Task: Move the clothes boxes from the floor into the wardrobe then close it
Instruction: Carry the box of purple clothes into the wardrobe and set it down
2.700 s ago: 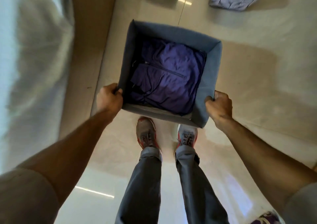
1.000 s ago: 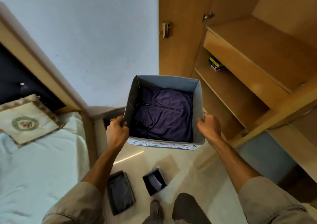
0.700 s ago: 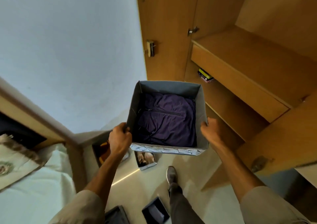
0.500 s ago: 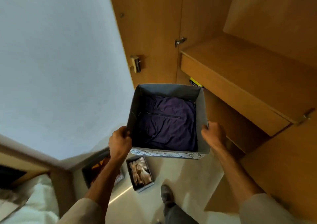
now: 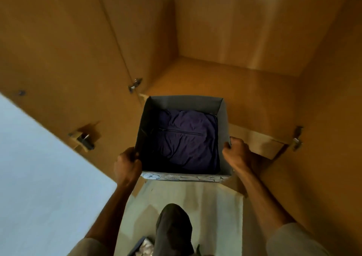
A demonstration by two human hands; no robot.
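I hold a grey fabric clothes box [image 5: 185, 102] with a patterned outer front, and folded purple clothing [image 5: 188, 140] lies inside it. My left hand [image 5: 127, 165] grips its left rim and my right hand [image 5: 236, 151] grips its right rim. The box hangs at the front edge of a bare wooden wardrobe shelf [image 5: 225, 87], its far half over the shelf. The wardrobe's back and side walls rise behind it.
The open left wardrobe door [image 5: 58, 59] stands at the left with a hinge [image 5: 135, 84] and a latch [image 5: 83, 138]. Another hinge [image 5: 296, 138] sits at the right. A white wall [image 5: 39, 177] is at the lower left. Another box [image 5: 143, 248] lies on the floor by my leg.
I have turned from the floor toward the wardrobe and stepped closer. The box has risen and moved forward over the upper shelf's front edge. Both hands keep their grip.
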